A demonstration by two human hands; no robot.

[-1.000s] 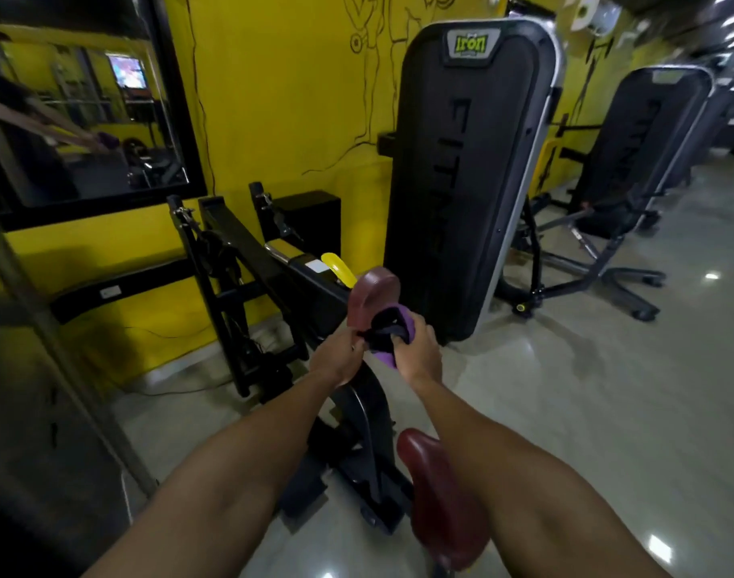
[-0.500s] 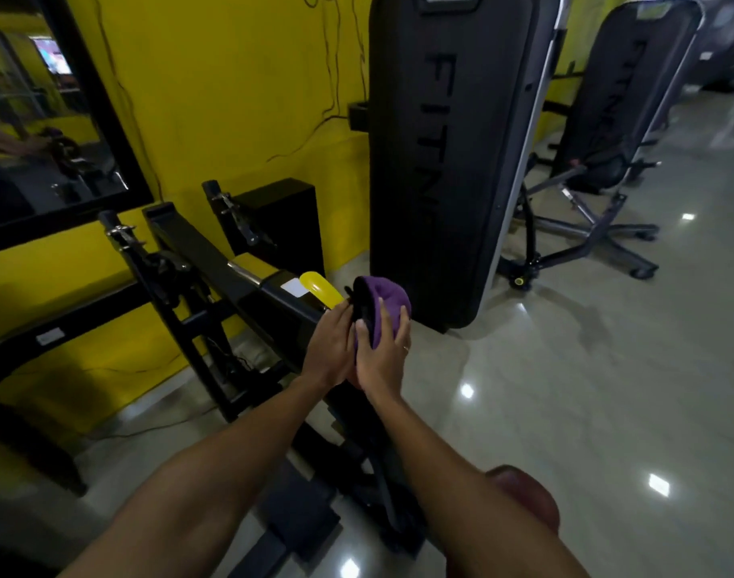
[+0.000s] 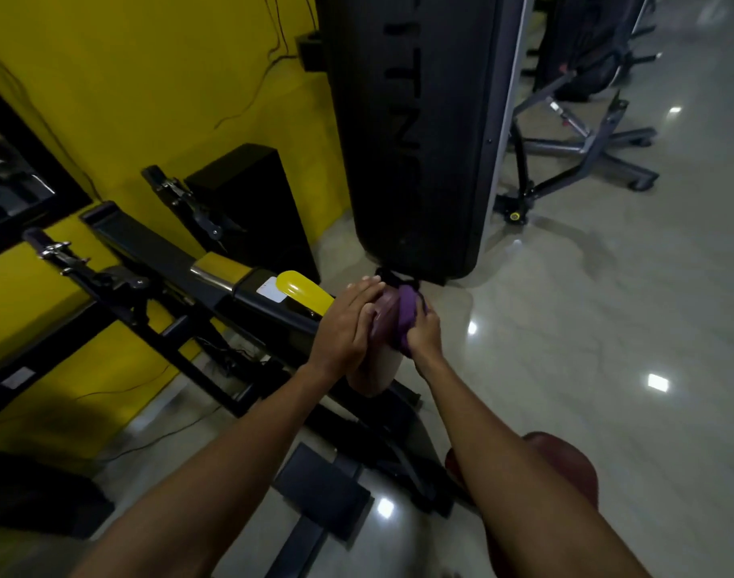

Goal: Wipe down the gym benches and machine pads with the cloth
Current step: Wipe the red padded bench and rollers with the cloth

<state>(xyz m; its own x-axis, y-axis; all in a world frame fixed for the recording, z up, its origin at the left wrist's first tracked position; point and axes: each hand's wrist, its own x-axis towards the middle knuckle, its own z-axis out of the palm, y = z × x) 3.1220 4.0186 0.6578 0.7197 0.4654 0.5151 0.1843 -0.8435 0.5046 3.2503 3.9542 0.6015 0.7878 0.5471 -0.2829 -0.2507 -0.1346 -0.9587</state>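
A maroon machine pad point(image 3: 381, 342) stands on edge in the middle of the view, on a black machine frame point(image 3: 156, 260). My left hand point(image 3: 343, 325) lies flat against the pad's left face, fingers straight. My right hand point(image 3: 423, 333) grips a purple cloth point(image 3: 406, 317) and holds it against the pad's right face. A second maroon pad point(image 3: 565, 465), the seat, shows low at the right, partly hidden by my right forearm.
A tall black weight-stack cover point(image 3: 419, 131) rises right behind the pad. A yellow lever point(image 3: 305, 296) sticks out of the frame beside my left hand. The yellow wall point(image 3: 148, 77) is at left. Another machine's legs point(image 3: 599, 148) spread over the glossy floor at upper right.
The view has tilted down and moved closer. My right hand went from flat on the cloth near the pad's top to gripping it lower on the right face. My left hand stays on the left face.
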